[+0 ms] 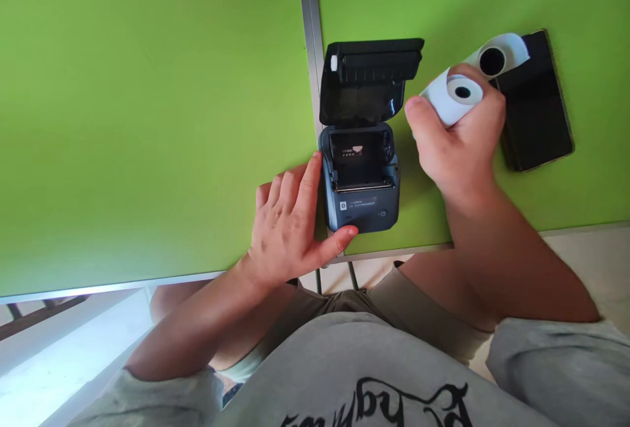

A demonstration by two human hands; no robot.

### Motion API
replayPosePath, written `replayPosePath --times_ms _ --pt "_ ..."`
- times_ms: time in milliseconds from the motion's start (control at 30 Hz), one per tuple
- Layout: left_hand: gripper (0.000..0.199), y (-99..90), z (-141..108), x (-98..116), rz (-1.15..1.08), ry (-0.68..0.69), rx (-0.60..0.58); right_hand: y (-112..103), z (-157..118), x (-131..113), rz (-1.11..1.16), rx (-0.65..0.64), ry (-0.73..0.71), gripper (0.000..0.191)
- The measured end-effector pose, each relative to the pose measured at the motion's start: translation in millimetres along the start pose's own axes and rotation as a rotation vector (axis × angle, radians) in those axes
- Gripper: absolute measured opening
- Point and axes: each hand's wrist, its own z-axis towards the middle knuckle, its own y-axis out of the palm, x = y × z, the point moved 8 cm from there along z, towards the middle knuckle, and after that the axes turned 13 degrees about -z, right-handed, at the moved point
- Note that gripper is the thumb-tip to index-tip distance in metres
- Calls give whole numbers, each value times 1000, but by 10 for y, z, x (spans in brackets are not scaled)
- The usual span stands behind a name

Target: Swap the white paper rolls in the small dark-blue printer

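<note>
Thermal printer (364, 210) on the green surface (147, 119), lid (361, 105) tipped back (baring its bay (361, 168)); the left hand (285, 230), fingers apart, seemingly steadies its side, while the right hand (465, 145) clamps a paper roll (440, 104) upright near it.

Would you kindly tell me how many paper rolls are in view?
2: one paper roll in the right hand, and a second roll just beyond that hand, by the black device.
</note>
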Motion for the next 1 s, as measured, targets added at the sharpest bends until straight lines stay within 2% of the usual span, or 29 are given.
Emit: replayPosePath --times_ms 167,300,433,500,600,700,767,833,900,1000 --pt "100 13 -3 -12 8 -9 -15 19 -3 3 -114 -8 -3 19" --pt "100 3 0 -6 8 -5 -8 -36 -8 -21 -113 -6 12 33" --pt "101 14 -1 -23 -7 -27 -31 -25 -31 -117 -82 -96 -47 38" --pt "102 18 -3 -28 -20 -29 -39 -36 -50 -157 -59 -85 -84 40" --pt "102 11 -3 -24 -25 -19 -33 -154 -76 -250 -9 75 -227 43" --pt "101 1 -2 -12 -16 -5 -21 -387 -111 -279 86 336 -448 33" --pt "100 -2 -3 -6 -11 1 -18 -547 -99 -137 146 522 -502 33" --pt "101 4 -4 -8 -14 0 -25 -606 -23 75 156 603 -475 41" --pt "101 14 -7 -18 -18 -10 -36 -497 117 249 73 482 -410 52" --pt "102 19 -9 -29 -21 -19 -41 -220 251 412 -145 205 -291 58"
